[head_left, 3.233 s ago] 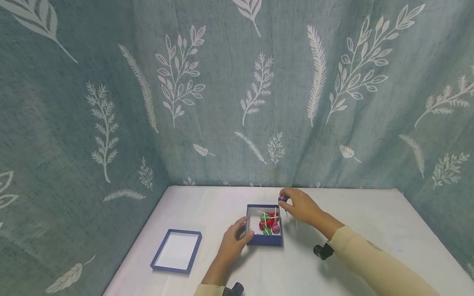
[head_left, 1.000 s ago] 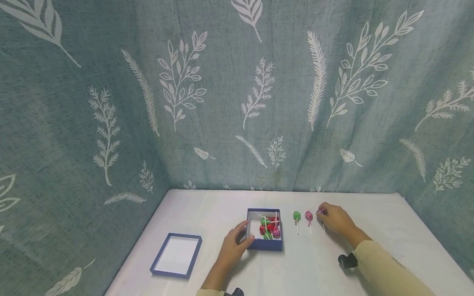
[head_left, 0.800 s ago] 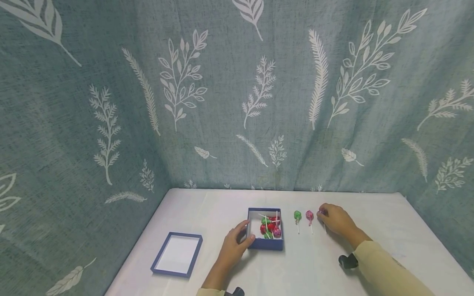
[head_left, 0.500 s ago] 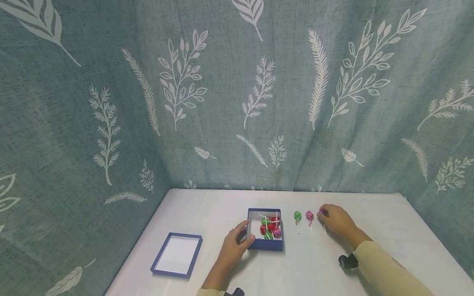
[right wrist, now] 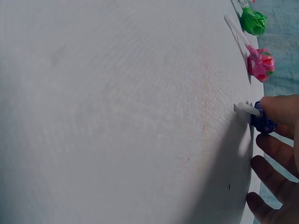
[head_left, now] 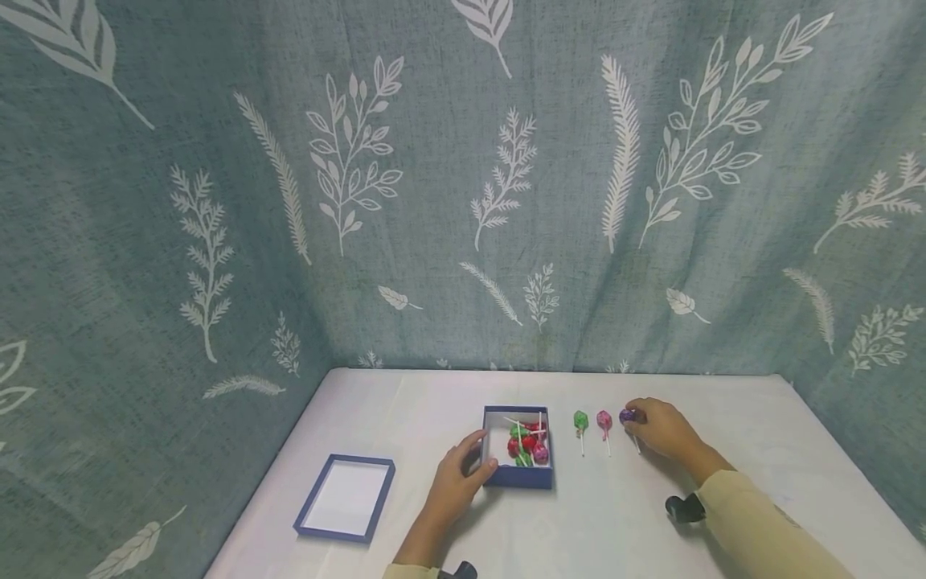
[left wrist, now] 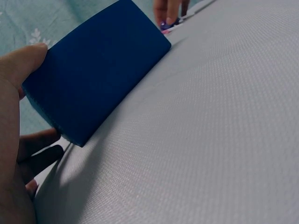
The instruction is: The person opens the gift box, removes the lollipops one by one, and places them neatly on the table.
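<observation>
**White table [head_left: 593, 523], leafy curtain [head_left: 434, 193] and a pinched purple lollipop [right wrist: 264, 122]**

We face a blue-green curtain with pale leaf prints, hung behind and to the left of the white table. The right hand [head_left: 661, 429] pinches the purple lollipop by its wrapped head between thumb and finger, the other fingers spread apart; we cannot tell whether the head touches the table. The left hand [head_left: 456, 478] grips the near left corner of the blue box [head_left: 519, 478], thumb at the upper edge and fingers at the side.

Next to the purple lollipop we find the pink lollipop [head_left: 604, 419], then the green lollipop [head_left: 580, 420], nearest the box (all three sticks point toward the person). Inside the box, red, green and pink lollipops [head_left: 528, 443] lie heaped toward the right wall. Further left we see a shallow blue-rimmed tray [head_left: 343, 497], white inside. Pale sleeves [head_left: 760, 523] cover the forearms.
</observation>
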Demonstrator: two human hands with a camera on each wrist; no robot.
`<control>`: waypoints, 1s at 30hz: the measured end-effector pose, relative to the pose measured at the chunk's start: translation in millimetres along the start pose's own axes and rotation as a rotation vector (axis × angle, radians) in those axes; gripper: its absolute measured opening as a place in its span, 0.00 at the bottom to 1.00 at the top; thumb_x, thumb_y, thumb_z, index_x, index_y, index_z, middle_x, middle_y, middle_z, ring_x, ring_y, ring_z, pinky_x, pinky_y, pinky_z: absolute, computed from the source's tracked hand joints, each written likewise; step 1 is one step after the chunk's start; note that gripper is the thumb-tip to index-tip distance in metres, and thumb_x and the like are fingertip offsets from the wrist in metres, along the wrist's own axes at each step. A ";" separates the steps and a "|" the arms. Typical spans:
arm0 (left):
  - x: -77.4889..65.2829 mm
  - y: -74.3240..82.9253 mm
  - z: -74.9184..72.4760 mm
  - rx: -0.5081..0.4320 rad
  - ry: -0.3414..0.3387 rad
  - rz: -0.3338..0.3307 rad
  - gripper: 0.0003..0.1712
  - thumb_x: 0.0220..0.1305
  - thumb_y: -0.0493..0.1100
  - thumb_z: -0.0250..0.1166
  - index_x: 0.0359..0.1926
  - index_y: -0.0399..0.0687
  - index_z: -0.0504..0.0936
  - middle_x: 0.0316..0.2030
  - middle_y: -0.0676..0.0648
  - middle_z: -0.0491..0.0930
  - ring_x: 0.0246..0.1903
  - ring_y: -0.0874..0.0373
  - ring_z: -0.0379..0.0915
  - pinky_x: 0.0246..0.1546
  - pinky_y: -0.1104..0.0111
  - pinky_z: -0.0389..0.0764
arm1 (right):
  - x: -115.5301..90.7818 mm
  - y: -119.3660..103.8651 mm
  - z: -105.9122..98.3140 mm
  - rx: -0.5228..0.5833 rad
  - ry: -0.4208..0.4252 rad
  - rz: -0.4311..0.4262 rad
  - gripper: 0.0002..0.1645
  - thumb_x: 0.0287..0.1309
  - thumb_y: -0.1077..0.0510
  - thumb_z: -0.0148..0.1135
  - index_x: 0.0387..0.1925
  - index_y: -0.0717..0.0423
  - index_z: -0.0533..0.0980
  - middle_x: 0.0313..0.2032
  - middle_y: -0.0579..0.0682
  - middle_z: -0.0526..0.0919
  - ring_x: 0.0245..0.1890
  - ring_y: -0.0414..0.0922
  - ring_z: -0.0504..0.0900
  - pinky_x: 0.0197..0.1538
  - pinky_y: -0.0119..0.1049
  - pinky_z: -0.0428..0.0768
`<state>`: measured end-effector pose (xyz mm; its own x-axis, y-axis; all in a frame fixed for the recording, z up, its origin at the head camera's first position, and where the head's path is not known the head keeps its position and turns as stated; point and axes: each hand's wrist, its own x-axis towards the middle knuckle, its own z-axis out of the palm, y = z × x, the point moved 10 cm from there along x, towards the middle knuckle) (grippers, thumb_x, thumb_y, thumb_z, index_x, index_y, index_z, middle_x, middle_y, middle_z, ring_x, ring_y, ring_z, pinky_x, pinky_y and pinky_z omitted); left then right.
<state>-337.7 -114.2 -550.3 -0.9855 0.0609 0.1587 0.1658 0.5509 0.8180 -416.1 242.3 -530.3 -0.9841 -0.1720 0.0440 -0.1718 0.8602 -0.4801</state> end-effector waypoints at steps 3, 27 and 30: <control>-0.3 -0.2 0.5 0.002 0.000 -0.004 0.33 0.63 0.62 0.63 0.67 0.61 0.71 0.59 0.45 0.77 0.63 0.42 0.65 0.64 0.38 0.56 | 0.4 1.0 1.2 -0.001 -0.005 0.005 0.23 0.60 0.53 0.64 0.51 0.66 0.76 0.42 0.59 0.82 0.48 0.62 0.78 0.54 0.61 0.73; -0.2 0.1 1.4 0.000 0.001 -0.005 0.33 0.63 0.63 0.62 0.67 0.63 0.70 0.60 0.45 0.76 0.63 0.43 0.65 0.62 0.37 0.58 | 1.4 -4.0 -7.6 -0.077 -0.063 -0.019 0.24 0.64 0.51 0.61 0.53 0.66 0.75 0.43 0.59 0.81 0.48 0.62 0.77 0.53 0.60 0.74; 0.3 -1.0 1.8 -0.001 0.000 -0.011 0.33 0.63 0.63 0.62 0.67 0.63 0.70 0.61 0.46 0.75 0.64 0.43 0.64 0.63 0.37 0.58 | 3.5 -12.2 -13.0 -0.119 -0.054 -0.074 0.22 0.64 0.52 0.60 0.52 0.64 0.76 0.42 0.57 0.81 0.47 0.60 0.78 0.51 0.59 0.75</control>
<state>-338.2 -113.3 -552.1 -0.9872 0.0551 0.1498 0.1552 0.5510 0.8199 -418.0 237.4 -512.9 -0.9654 -0.2594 0.0267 -0.2506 0.8945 -0.3703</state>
